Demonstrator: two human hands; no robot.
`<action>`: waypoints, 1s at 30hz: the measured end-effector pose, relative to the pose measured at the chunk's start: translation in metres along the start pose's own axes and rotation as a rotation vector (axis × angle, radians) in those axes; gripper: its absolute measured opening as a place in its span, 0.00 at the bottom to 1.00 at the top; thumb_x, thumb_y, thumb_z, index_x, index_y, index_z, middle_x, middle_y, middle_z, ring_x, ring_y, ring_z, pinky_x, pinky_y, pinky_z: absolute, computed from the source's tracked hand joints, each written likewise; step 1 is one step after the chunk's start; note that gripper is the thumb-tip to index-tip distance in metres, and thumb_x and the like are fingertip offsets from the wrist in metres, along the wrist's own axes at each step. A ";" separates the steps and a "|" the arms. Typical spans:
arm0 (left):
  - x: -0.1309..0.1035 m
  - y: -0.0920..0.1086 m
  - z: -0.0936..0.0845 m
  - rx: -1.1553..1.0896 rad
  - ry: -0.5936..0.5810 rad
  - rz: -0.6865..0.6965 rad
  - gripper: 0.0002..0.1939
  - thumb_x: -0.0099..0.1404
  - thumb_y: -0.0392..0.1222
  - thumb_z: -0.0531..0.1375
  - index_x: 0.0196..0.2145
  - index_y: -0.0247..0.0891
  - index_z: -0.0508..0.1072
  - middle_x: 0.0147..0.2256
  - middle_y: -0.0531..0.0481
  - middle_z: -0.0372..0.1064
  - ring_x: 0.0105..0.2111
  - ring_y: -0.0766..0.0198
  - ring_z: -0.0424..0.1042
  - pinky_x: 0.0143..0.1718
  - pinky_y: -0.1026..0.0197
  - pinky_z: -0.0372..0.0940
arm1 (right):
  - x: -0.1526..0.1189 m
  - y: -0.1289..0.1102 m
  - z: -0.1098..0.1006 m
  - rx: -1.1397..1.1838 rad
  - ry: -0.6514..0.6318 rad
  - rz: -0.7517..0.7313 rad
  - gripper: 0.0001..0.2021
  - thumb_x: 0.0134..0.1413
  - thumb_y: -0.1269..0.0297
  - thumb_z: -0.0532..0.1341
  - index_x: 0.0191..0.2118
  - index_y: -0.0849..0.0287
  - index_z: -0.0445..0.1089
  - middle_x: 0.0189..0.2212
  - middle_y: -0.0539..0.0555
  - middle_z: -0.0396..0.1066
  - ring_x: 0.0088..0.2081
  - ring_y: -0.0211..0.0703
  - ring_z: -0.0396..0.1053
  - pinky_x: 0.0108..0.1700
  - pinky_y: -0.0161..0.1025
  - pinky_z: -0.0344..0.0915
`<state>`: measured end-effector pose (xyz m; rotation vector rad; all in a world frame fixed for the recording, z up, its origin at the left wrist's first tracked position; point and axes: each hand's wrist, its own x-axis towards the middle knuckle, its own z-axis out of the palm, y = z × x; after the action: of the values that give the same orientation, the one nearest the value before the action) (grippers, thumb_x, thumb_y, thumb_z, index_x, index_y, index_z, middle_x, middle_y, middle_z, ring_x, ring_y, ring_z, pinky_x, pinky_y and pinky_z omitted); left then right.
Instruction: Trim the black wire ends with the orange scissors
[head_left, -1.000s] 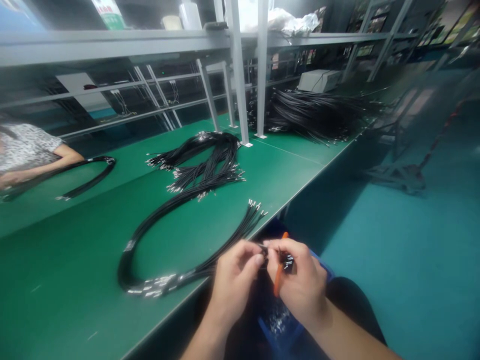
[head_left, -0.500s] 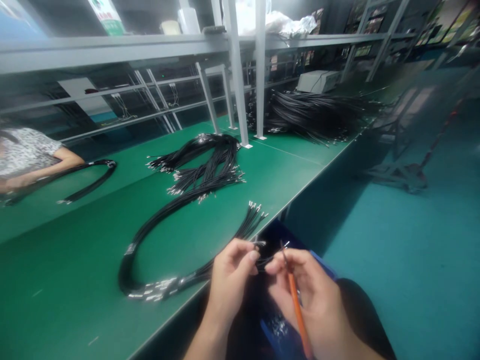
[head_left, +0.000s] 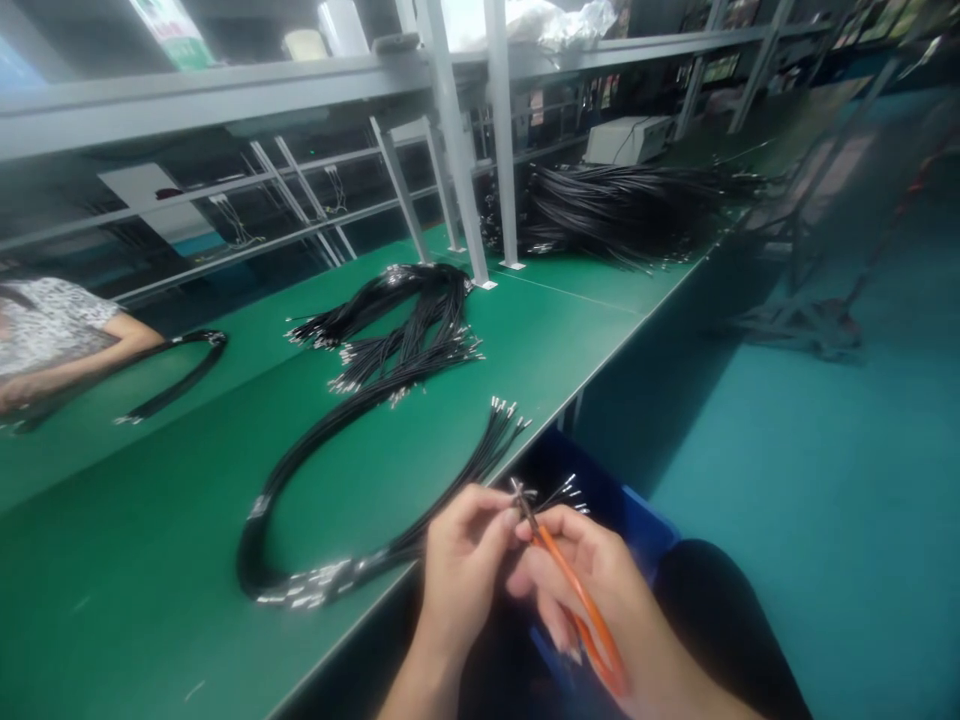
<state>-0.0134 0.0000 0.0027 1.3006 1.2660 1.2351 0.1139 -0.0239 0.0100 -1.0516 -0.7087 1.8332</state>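
Note:
My left hand (head_left: pixel 461 565) is closed in a pinch at the edge of the green table, on the end of a black cable whose pale tip shows by the fingertips. In my right hand (head_left: pixel 626 600) is a pair of pliers (head_left: pixel 577 585) with orange handles, its dark jaws at the left fingertips. Several loose cable ends (head_left: pixel 574 492) with silvery tips stick out behind the right fingers. A long bundle of black cables (head_left: pixel 289 460), wrapped with clear tape in places, curves over the table and runs to my left hand.
Below my hands is a blue bin (head_left: pixel 649 525). More black cables (head_left: pixel 420 310) lie mid-table, and a large pile (head_left: pixel 622 210) lies beyond the shelf posts (head_left: pixel 501 150). At the left, a person's arm (head_left: pixel 131 340) rests by another cable bundle (head_left: pixel 199 365).
My right hand has moved left with the pliers, bringing the jaws to the left fingertips. The pliers' handles now show spread apart. The view has shifted slightly.

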 end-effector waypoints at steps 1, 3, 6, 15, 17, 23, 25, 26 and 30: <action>0.000 0.000 0.000 0.005 -0.004 -0.002 0.01 0.58 0.36 0.63 0.29 0.38 0.74 0.27 0.55 0.71 0.27 0.69 0.70 0.29 0.70 0.64 | 0.000 -0.001 0.000 -0.005 0.006 0.004 0.15 0.45 0.57 0.66 0.35 0.62 0.65 0.21 0.51 0.73 0.10 0.26 0.55 0.12 0.25 0.48; 0.001 -0.001 0.001 0.009 -0.013 -0.010 0.01 0.58 0.36 0.63 0.29 0.38 0.74 0.27 0.54 0.71 0.27 0.68 0.70 0.29 0.69 0.64 | 0.000 -0.003 0.000 -0.019 0.019 0.010 0.15 0.45 0.57 0.66 0.35 0.62 0.65 0.20 0.50 0.73 0.09 0.26 0.54 0.12 0.25 0.48; 0.003 -0.002 0.002 0.024 -0.025 -0.013 0.01 0.58 0.36 0.63 0.29 0.38 0.74 0.27 0.54 0.71 0.27 0.68 0.70 0.29 0.68 0.64 | 0.000 -0.006 -0.001 -0.034 0.039 0.012 0.16 0.45 0.56 0.66 0.34 0.62 0.65 0.19 0.50 0.72 0.09 0.25 0.54 0.12 0.25 0.49; 0.004 -0.006 0.002 0.045 -0.057 -0.019 0.01 0.58 0.37 0.62 0.29 0.37 0.74 0.27 0.54 0.71 0.27 0.67 0.69 0.30 0.67 0.64 | -0.001 0.001 -0.008 0.038 -0.034 0.037 0.13 0.51 0.56 0.62 0.36 0.60 0.64 0.18 0.47 0.69 0.09 0.26 0.53 0.11 0.25 0.46; 0.005 -0.008 0.003 0.057 -0.058 -0.017 0.02 0.59 0.37 0.62 0.29 0.37 0.73 0.27 0.54 0.70 0.27 0.67 0.69 0.29 0.67 0.64 | -0.004 0.001 -0.011 0.082 -0.036 0.030 0.14 0.52 0.54 0.61 0.36 0.60 0.63 0.17 0.45 0.67 0.09 0.26 0.53 0.11 0.25 0.45; 0.007 -0.007 0.004 0.048 -0.020 -0.021 0.03 0.59 0.37 0.62 0.30 0.36 0.72 0.26 0.55 0.69 0.24 0.69 0.67 0.27 0.68 0.63 | -0.007 -0.001 -0.021 -0.062 -0.067 0.033 0.14 0.48 0.56 0.65 0.35 0.60 0.64 0.17 0.45 0.67 0.10 0.23 0.50 0.13 0.25 0.46; 0.006 -0.006 0.004 0.041 -0.028 -0.013 0.03 0.59 0.37 0.62 0.29 0.36 0.71 0.26 0.54 0.69 0.24 0.68 0.68 0.27 0.67 0.63 | -0.005 -0.001 -0.021 -0.144 -0.085 0.071 0.14 0.47 0.57 0.65 0.34 0.61 0.64 0.17 0.45 0.67 0.09 0.24 0.50 0.13 0.25 0.46; 0.006 -0.006 0.004 0.046 -0.032 -0.011 0.03 0.59 0.37 0.62 0.29 0.36 0.71 0.26 0.54 0.69 0.24 0.68 0.68 0.27 0.67 0.64 | -0.004 -0.001 -0.020 -0.167 -0.073 0.076 0.13 0.47 0.57 0.64 0.34 0.61 0.64 0.17 0.45 0.67 0.10 0.25 0.51 0.13 0.25 0.47; 0.004 -0.009 0.003 0.089 -0.037 0.001 0.02 0.59 0.37 0.62 0.29 0.37 0.71 0.27 0.53 0.70 0.27 0.66 0.70 0.30 0.65 0.65 | 0.001 0.004 -0.017 -0.179 0.019 0.026 0.09 0.50 0.61 0.63 0.34 0.60 0.66 0.17 0.45 0.67 0.12 0.25 0.52 0.14 0.24 0.48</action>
<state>-0.0112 0.0048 -0.0066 1.3810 1.3068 1.1620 0.1267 -0.0239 -0.0017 -1.1967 -0.8634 1.8048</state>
